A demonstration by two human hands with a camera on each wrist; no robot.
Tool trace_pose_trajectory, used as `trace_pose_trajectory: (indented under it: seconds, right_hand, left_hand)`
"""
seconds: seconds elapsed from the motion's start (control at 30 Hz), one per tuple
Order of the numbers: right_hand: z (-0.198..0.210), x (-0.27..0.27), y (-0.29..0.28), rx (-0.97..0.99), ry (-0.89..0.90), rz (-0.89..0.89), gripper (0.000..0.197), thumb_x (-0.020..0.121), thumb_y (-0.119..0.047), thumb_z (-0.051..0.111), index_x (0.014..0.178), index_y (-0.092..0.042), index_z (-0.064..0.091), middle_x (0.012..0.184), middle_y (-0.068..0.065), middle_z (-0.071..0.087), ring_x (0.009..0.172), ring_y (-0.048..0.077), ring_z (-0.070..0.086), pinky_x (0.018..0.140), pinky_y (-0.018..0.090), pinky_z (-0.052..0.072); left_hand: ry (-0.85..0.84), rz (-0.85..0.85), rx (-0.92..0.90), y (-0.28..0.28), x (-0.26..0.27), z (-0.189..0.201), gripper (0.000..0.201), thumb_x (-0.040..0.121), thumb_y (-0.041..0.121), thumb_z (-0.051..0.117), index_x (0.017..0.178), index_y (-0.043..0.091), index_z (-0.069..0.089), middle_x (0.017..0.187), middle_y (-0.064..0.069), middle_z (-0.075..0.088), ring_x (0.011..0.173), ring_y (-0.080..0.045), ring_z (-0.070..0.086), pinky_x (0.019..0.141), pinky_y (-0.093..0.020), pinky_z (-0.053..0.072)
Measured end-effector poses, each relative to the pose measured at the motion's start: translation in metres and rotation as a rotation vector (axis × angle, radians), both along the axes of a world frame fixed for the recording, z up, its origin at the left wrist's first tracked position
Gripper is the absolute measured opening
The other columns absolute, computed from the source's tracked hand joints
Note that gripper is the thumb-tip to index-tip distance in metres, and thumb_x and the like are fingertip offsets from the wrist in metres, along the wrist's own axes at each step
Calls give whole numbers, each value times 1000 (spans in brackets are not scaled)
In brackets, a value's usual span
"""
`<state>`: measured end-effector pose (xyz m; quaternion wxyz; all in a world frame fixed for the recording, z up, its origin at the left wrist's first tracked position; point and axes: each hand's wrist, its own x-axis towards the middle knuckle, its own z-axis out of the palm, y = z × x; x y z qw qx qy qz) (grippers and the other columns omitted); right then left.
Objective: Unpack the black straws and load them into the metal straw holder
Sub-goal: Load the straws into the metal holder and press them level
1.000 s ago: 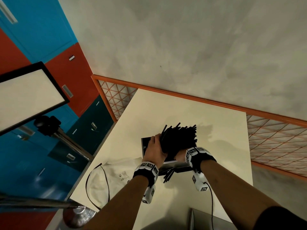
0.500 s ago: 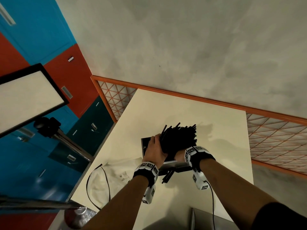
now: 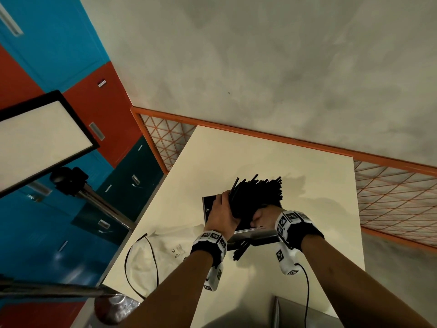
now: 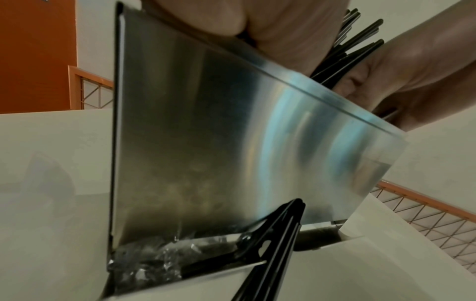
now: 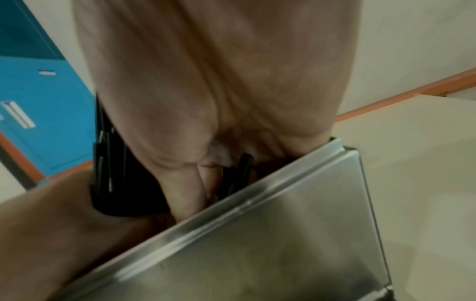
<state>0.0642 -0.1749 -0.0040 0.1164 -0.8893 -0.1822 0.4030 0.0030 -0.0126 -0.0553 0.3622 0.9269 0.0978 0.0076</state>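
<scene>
A thick bundle of black straws point(image 3: 257, 192) stands fanned out in the square metal straw holder point(image 3: 255, 235) on the cream table point(image 3: 307, 209). My left hand point(image 3: 222, 214) curls round the bundle from the left. My right hand point(image 3: 262, 216) grips it from the right, low at the holder's rim. In the right wrist view the fingers point(image 5: 185, 183) reach down inside the holder point(image 5: 257, 244) beside the straws point(image 5: 110, 173). The left wrist view shows the holder's shiny wall point(image 4: 219, 142). A few loose straws point(image 4: 273, 244) lie against its base, seen in the head view too as loose straws point(image 3: 240, 250).
A crumpled white bag point(image 3: 163, 252) with a black cord lies on the table's left front. An orange mesh railing point(image 3: 390, 197) borders the table's far and right sides. A light panel on a stand point(image 3: 42, 138) and blue and red lockers point(image 3: 71, 67) stand to the left.
</scene>
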Motion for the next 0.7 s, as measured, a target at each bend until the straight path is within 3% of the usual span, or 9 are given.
trace_pose_trajectory:
  seconds: [0.1, 0.17, 0.27, 0.43, 0.53, 0.6, 0.7]
  right_hand:
    - [9, 1, -1, 63, 59, -21, 25, 89, -26, 52, 88, -10, 72, 99, 9, 71, 108, 33, 62, 88, 37, 49]
    - [13, 2, 0, 95, 58, -80, 19, 90, -21, 62, 99, -12, 76, 110, 3, 71, 108, 20, 60, 94, 29, 46]
    - [14, -1, -1, 157, 16, -101, 20, 87, -17, 69, 106, -15, 76, 114, -6, 71, 98, 4, 54, 82, 14, 38]
    - [9, -4, -8, 285, -46, -175, 20, 78, -6, 70, 93, -16, 80, 86, -13, 72, 74, -4, 57, 74, 9, 41]
    - [11, -8, -14, 342, -90, -192, 23, 78, -3, 69, 91, -18, 80, 87, -13, 75, 79, -3, 61, 69, -1, 37]
    - [10, -12, -16, 369, -111, -179, 24, 77, -3, 68, 90, -20, 80, 91, -13, 76, 87, 2, 64, 75, 2, 39]
    - [10, -15, -19, 396, -129, -142, 24, 77, -3, 69, 89, -21, 79, 92, -13, 75, 92, 4, 66, 88, 19, 49]
  left_hand:
    - [-6, 3, -20, -1, 0, 1, 73, 76, 16, 79, 139, 16, 41, 129, -5, 51, 115, -26, 55, 95, -38, 52]
    - [-8, 1, -19, -1, 0, 1, 74, 76, 15, 79, 139, 16, 41, 129, -6, 50, 115, -27, 55, 95, -38, 52]
    - [2, 2, -34, 0, 0, 0, 75, 76, 16, 79, 140, 18, 39, 130, -5, 49, 116, -25, 54, 96, -37, 51]
    - [16, -7, -64, 0, 0, 3, 76, 76, 15, 78, 141, 18, 38, 133, -4, 48, 116, -24, 55, 98, -34, 51]
    - [23, -39, -72, 1, 0, 3, 83, 75, 18, 78, 146, 18, 35, 137, -5, 45, 124, -23, 50, 104, -31, 46]
    - [34, -64, -85, 1, -2, 4, 88, 75, 19, 78, 150, 19, 32, 141, -5, 41, 129, -22, 46, 109, -31, 42]
    - [36, -101, -109, 1, -3, 7, 91, 75, 20, 79, 152, 18, 30, 143, -8, 39, 132, -24, 43, 112, -35, 40]
